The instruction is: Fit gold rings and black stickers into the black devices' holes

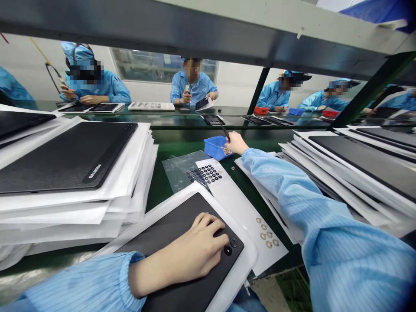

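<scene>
A dark grey tablet back (169, 229) lies face down on white foam wrapping in front of me. My left hand (191, 245) rests flat on it, fingers slightly bent, near the two round camera openings (230, 246) at its corner. Over by the blue bin (216, 148), my right hand (236, 143) grips slim dark tweezers (225, 131); their tips are hard to make out. Small brass-coloured rings (226, 150) lie in the bin. Beside the tablet, a white sheet (232, 195) carries rows of black rings (209, 173) and several gold rings (267, 234).
Tablets interleaved with white sheets form tall stacks at left (78, 160) and right (364, 164). A clear plastic bag (182, 167) lies beyond the tablet. A metal shelf (195, 30) spans overhead. Several co-workers in blue sit across the bench, one with a tool (187, 89).
</scene>
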### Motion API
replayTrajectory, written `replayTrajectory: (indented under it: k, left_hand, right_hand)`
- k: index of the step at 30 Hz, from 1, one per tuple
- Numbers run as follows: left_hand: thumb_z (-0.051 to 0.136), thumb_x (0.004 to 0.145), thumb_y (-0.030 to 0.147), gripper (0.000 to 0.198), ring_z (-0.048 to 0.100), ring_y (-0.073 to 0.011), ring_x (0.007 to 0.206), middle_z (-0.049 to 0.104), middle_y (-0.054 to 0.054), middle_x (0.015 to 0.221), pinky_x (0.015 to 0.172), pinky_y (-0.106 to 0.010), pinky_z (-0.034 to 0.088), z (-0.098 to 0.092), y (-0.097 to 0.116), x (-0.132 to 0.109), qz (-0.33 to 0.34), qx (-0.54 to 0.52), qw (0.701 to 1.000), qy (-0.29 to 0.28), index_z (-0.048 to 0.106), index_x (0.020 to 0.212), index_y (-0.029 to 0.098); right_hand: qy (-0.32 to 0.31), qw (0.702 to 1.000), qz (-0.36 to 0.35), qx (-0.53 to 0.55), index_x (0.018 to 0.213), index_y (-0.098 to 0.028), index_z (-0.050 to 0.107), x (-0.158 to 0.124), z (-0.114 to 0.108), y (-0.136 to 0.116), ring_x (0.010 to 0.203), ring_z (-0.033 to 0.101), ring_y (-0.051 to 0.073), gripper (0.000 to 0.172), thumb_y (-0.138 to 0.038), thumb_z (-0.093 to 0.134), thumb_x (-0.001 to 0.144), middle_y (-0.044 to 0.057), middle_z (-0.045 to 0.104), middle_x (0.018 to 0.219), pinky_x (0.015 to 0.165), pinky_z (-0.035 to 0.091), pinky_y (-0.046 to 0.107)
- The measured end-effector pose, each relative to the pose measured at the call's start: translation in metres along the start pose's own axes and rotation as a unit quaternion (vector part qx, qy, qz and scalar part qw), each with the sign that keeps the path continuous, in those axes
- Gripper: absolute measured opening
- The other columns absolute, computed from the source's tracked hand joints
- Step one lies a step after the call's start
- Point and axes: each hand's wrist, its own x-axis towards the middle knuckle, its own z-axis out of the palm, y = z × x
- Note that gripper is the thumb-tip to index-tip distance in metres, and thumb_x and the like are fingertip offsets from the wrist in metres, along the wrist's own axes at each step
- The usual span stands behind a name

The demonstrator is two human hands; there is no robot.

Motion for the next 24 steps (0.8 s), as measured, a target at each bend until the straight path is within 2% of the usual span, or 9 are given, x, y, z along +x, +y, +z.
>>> replayTrajectory:
  k: [5,9,17,21,24]
  left_hand:
    - [0.046,0.090,0.014,0.010,0.047,-0.0214,0.102,0.054,-0.007,0.110,0.094,-0.037,0.042,-0.002,0.000,-0.001,0.004,0.013,1.000,0.013,0.055,0.092,0.017]
    - [0.045,0.090,0.015,0.010,0.048,-0.0209,0.101,0.054,-0.006,0.108,0.095,-0.036,0.041,-0.003,0.001,0.000,-0.001,0.015,1.000,0.003,0.055,0.091,0.018]
    - [0.045,0.091,0.018,0.011,0.047,-0.0222,0.105,0.054,-0.006,0.111,0.096,-0.036,0.040,-0.002,0.001,-0.001,-0.003,0.020,1.000,0.006,0.056,0.093,0.019]
    - [0.046,0.091,0.019,0.012,0.049,-0.0213,0.103,0.056,-0.005,0.109,0.093,-0.034,0.041,-0.003,0.001,0.000,0.001,0.012,1.000,0.009,0.057,0.096,0.020]
    - [0.046,0.090,0.019,0.016,0.051,-0.0213,0.103,0.057,-0.007,0.107,0.092,-0.033,0.043,-0.008,-0.012,0.004,-0.019,0.003,0.998,0.052,0.058,0.100,0.020]
  right_hand:
    - [-0.008,0.999,-0.015,-0.033,0.114,-0.012,0.057,0.001,-0.006,-0.004,0.100,0.060,0.021,0.030,-0.030,0.057,0.090,0.011,0.059,0.116,0.085,0.052,0.041]
    - [-0.037,0.997,-0.049,-0.047,0.111,-0.014,0.058,-0.013,-0.010,-0.016,0.094,0.062,0.019,0.027,-0.031,0.056,0.091,0.007,0.062,0.109,0.082,0.052,0.040]
    - [-0.126,0.984,-0.102,-0.067,0.106,-0.014,0.061,-0.055,0.023,-0.052,0.093,0.062,0.018,0.024,-0.032,0.057,0.091,0.007,0.062,0.107,0.082,0.052,0.039]
    - [-0.149,0.979,-0.139,-0.029,0.085,-0.013,0.064,-0.072,0.030,-0.070,0.078,0.062,0.015,0.027,-0.038,0.056,0.090,0.004,0.066,0.083,0.073,0.050,0.030]
    - [-0.150,0.975,-0.160,0.014,0.070,-0.014,0.063,-0.084,0.033,-0.081,0.070,0.061,0.014,0.038,-0.045,0.054,0.089,0.002,0.064,0.067,0.063,0.042,0.024]
